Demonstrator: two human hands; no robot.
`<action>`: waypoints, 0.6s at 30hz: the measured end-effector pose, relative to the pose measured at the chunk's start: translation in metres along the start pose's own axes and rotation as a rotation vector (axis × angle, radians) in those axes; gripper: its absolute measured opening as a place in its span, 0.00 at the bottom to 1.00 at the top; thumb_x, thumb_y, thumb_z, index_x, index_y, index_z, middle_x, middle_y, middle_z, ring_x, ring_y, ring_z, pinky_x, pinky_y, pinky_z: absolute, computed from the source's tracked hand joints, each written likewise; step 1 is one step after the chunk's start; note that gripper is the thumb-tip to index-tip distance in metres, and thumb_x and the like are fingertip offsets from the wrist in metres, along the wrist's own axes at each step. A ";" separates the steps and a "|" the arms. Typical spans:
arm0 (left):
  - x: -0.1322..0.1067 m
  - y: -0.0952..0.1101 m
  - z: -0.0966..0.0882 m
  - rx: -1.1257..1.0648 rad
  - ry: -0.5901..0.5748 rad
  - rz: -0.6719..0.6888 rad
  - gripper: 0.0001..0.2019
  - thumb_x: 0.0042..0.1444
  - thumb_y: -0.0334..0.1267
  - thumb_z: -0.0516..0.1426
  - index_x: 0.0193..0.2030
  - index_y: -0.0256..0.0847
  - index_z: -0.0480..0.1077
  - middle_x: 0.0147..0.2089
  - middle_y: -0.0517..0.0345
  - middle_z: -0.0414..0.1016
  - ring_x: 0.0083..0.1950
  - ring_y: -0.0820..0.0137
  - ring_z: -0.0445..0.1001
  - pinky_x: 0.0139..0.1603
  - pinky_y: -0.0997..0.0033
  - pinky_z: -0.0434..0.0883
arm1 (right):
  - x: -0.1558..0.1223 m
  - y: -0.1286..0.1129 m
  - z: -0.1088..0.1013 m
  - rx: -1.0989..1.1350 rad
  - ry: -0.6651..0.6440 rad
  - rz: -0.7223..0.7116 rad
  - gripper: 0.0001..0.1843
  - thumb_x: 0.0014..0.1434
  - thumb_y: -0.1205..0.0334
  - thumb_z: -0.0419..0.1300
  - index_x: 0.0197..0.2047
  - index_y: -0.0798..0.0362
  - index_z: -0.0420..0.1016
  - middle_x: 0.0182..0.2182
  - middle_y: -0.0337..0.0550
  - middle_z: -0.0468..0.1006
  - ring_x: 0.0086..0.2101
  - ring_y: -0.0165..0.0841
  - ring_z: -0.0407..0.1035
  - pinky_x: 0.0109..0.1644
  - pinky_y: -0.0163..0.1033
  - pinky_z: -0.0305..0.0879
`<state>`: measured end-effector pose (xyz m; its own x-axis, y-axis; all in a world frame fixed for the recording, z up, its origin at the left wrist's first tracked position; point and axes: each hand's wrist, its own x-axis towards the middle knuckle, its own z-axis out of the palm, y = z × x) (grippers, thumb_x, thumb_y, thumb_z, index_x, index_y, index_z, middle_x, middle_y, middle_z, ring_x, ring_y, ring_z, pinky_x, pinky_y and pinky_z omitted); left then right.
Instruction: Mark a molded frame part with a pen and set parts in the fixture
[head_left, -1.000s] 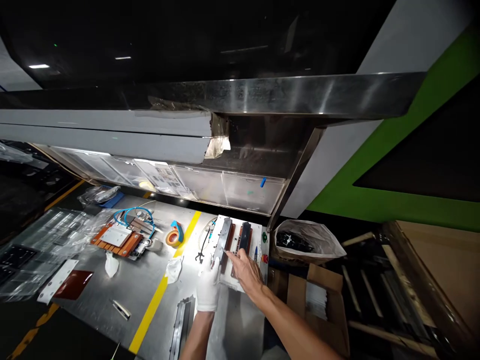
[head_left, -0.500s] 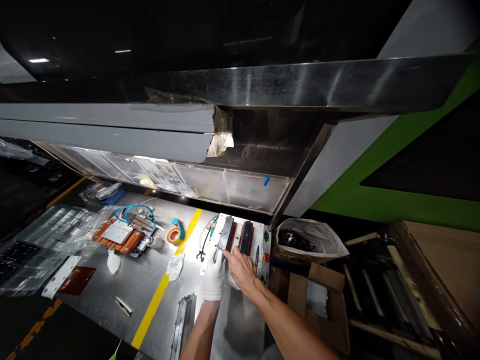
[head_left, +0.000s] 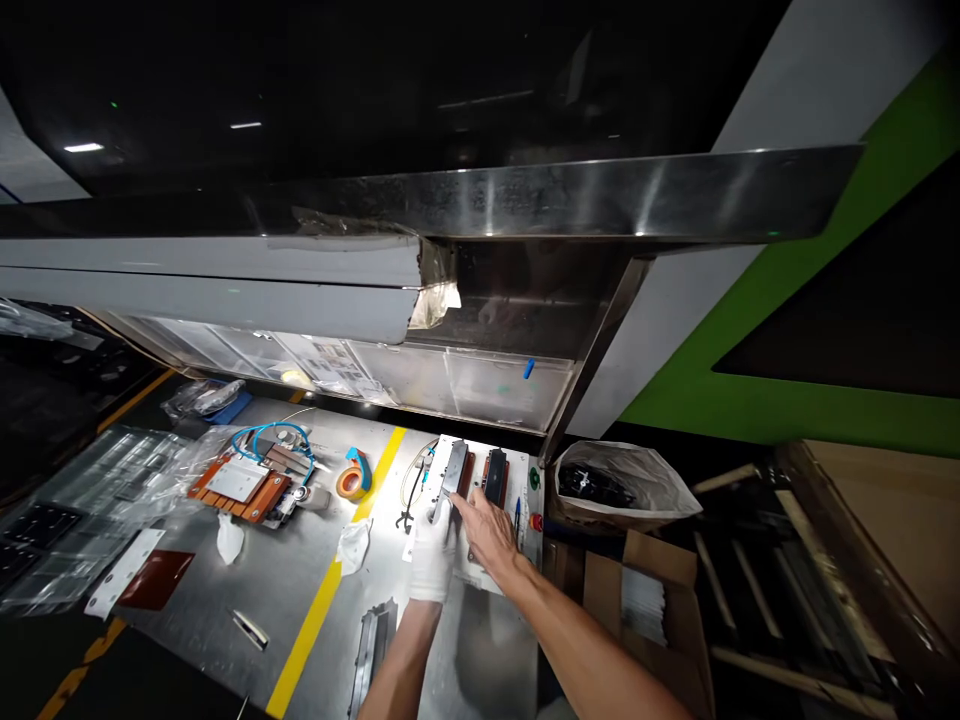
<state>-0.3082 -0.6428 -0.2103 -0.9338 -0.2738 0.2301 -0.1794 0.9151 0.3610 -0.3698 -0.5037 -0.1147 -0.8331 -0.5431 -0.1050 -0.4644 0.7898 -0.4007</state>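
My left hand [head_left: 432, 558], in a white glove, is at the near end of a long dark grey part [head_left: 455, 468] in a white fixture [head_left: 468, 572]. Its fingers are closed around that end, partly hidden from view. My bare right hand [head_left: 487, 532] reaches in from the right, index finger stretched towards the same end, close to the gloved fingertips. The other right fingers are slightly bent, with nothing visible in them. A second long black part [head_left: 494, 478] sits in the fixture beyond my right hand. Another long grey part [head_left: 369, 650] lies on the metal table beside my left forearm.
An orange tape roll [head_left: 350, 482], a crumpled white cloth [head_left: 354, 546] and a knife-like tool [head_left: 249, 630] lie on the table. An orange fixture with blue hoses [head_left: 240, 483] stands left. To the right are a lined box of black parts [head_left: 626, 475] and a cardboard box [head_left: 660, 560].
The camera view has shifted slightly. Both hands stay at the near end of the dark grey part, with only a small shift of the fingers.
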 end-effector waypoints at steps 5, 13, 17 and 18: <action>0.008 0.001 -0.010 -0.161 -0.100 -0.024 0.25 0.66 0.38 0.51 0.68 0.34 0.64 0.65 0.36 0.71 0.67 0.56 0.70 0.70 0.52 0.68 | -0.020 0.027 -0.001 0.196 0.160 -0.020 0.27 0.74 0.64 0.42 0.73 0.46 0.59 0.47 0.47 0.74 0.36 0.34 0.72 0.39 0.36 0.68; -0.062 -0.042 -0.016 -0.255 0.167 -0.545 0.24 0.69 0.44 0.42 0.53 0.37 0.75 0.57 0.39 0.77 0.63 0.58 0.73 0.70 0.51 0.68 | -0.140 0.099 0.043 0.413 -0.131 -0.138 0.20 0.72 0.60 0.47 0.60 0.45 0.73 0.48 0.47 0.78 0.47 0.38 0.75 0.52 0.41 0.70; -0.170 -0.047 0.008 -0.249 0.125 -0.700 0.21 0.61 0.43 0.48 0.48 0.34 0.77 0.51 0.35 0.82 0.55 0.50 0.79 0.62 0.43 0.75 | -0.179 0.118 0.097 0.357 -0.443 0.092 0.20 0.64 0.67 0.54 0.53 0.43 0.79 0.45 0.43 0.81 0.47 0.38 0.77 0.51 0.37 0.69; -0.200 -0.043 0.017 -0.275 0.086 -0.742 0.23 0.58 0.42 0.48 0.49 0.31 0.78 0.51 0.31 0.81 0.56 0.47 0.79 0.63 0.42 0.74 | -0.182 0.121 0.110 0.327 -0.497 0.146 0.20 0.61 0.69 0.55 0.50 0.43 0.81 0.44 0.41 0.83 0.47 0.38 0.78 0.50 0.36 0.68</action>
<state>-0.1185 -0.6224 -0.2874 -0.5718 -0.8151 -0.0930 -0.6520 0.3827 0.6546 -0.2418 -0.3407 -0.2444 -0.6047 -0.5657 -0.5607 -0.1740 0.7808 -0.6001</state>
